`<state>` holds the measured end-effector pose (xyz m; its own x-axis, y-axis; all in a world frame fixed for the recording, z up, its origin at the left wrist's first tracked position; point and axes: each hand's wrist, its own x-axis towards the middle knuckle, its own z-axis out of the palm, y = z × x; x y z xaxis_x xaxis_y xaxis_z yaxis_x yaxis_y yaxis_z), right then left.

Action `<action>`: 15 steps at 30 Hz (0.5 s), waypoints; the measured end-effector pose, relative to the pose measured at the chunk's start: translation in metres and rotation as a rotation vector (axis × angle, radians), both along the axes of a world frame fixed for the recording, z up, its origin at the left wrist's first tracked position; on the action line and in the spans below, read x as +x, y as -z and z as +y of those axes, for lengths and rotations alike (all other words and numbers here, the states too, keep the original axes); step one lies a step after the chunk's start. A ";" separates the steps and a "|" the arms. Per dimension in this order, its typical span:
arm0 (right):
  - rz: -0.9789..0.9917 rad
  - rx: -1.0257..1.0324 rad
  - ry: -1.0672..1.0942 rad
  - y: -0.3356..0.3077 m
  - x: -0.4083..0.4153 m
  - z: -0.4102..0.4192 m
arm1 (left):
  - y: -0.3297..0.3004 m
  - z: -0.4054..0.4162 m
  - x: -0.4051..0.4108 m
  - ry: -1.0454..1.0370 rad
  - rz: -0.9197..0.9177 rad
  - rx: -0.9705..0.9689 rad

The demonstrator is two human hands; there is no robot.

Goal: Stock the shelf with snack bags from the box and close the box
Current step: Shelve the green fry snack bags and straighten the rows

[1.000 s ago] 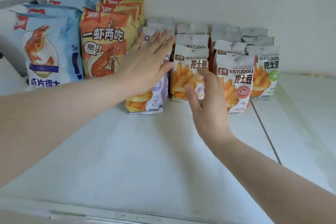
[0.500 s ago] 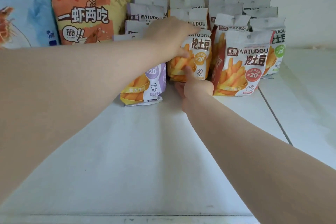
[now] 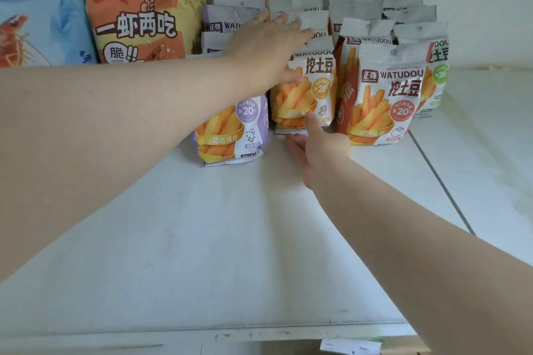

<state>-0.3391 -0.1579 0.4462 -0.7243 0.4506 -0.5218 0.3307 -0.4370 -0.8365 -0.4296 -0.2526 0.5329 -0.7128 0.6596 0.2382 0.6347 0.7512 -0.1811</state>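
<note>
A yellow-and-white fries snack bag stands in the front row on the white shelf. My left hand lies over its top, fingers stretched across the bags behind and thumb on its front. At the bag's bottom edge is my right hand, thumb pressed up against the front and fingers flat on the shelf just before the seam. A purple fries bag leans to its left and a red one stands to its right. Only a cardboard corner with a white label of the box shows, below the shelf edge.
More rows of small fries bags fill the back against the wall, with a green bag at the far right. Large orange shrimp-cracker bags and blue ones stand at the left. A seam splits the shelf on the right.
My left hand moved from the purple bag to the top of the yellow bag and its fingers have straightened. My right hand dropped to that bag's base. The camera moved closer.
</note>
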 end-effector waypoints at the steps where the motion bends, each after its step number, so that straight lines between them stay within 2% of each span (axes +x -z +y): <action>1: -0.014 0.007 -0.015 -0.003 0.003 0.001 | -0.003 -0.008 0.003 -0.006 -0.007 0.020; 5: -0.037 -0.111 -0.144 -0.015 0.026 -0.006 | -0.018 -0.063 0.013 -0.121 -0.098 0.305; 7: -0.061 -0.195 -0.258 -0.015 0.041 -0.020 | -0.027 -0.090 0.020 -0.175 -0.155 0.386; 12: -0.003 -0.308 -0.313 -0.015 0.040 -0.070 | -0.018 -0.111 0.036 -0.197 -0.374 0.212; 15: 0.066 -0.335 -0.210 -0.015 0.023 -0.089 | -0.005 -0.114 0.035 -0.188 -0.336 0.200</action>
